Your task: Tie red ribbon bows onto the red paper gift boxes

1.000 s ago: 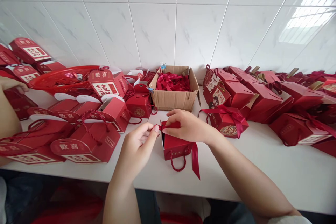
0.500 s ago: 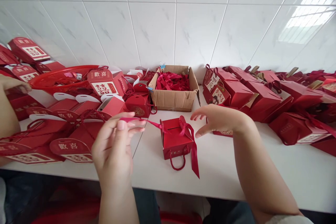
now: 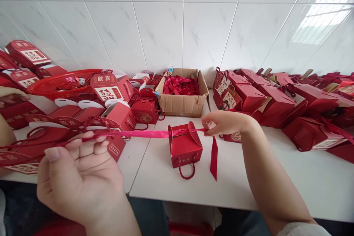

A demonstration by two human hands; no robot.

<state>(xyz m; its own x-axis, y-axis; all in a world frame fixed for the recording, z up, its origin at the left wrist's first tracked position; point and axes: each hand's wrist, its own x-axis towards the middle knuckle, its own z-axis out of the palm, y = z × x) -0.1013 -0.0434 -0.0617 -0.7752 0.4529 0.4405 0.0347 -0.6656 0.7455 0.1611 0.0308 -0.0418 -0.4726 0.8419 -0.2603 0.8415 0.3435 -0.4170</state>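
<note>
A small red gift box [image 3: 186, 147] stands on the white table, its twisted rope handle lying in front. A red ribbon [image 3: 143, 134] runs across its top, stretched out level to the left. My left hand [image 3: 83, 180], palm up at the lower left, holds the ribbon's long left part. Just right of the box my right hand [image 3: 221, 123] pinches the ribbon's other end between thumb and fingers, and a loose tail hangs below it.
A cardboard box [image 3: 182, 105] of red ribbons stands behind. Red gift boxes [image 3: 114, 116] and a red basket [image 3: 61, 87] fill the left; more red boxes [image 3: 276, 103] crowd the right. Another person's hand [image 3: 12, 96] is at the far left.
My left hand has moved left and toward me, drawing the ribbon out long. My right hand has closed on the other end. The bow-like loop on the box top has gone.
</note>
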